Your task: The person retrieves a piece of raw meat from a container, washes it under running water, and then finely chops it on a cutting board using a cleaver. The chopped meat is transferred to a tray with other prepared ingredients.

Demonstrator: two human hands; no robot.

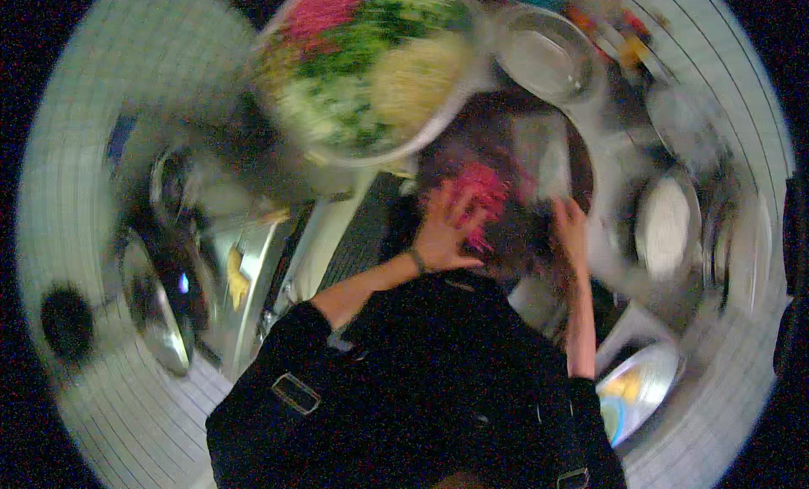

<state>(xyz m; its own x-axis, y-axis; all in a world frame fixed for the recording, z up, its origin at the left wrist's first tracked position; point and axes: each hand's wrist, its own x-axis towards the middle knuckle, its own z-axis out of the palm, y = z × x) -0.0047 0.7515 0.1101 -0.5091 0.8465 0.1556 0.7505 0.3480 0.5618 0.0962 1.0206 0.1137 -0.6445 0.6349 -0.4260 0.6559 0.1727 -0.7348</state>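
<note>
Shredded pink-red vegetable (pixel 480 195) lies in a heap on a dark, round board (pixel 505 255) in front of me. Spread over the heap's left side is my left hand (pixel 445 230), fingers apart and touching the shreds. My right hand (pixel 571 227) closes around the handle end of a wide-bladed knife, probably a cleaver (pixel 543 151), whose pale blade points away from me at the board's right. Beyond the board a large round tray (pixel 436 135) bears sections of chopped greens, pale yellow shreds and pink shreds. Motion blur hides fine detail.
A metal bowl (pixel 550 56) stands beyond the board. At the right is an oval-looking dish with white contents (pixel 667 227); a bowl with yellow and blue things (pixel 638 394) is at the lower right. Ginger-like root (pixel 237 277) and a metal pan (pixel 158 306) lie left.
</note>
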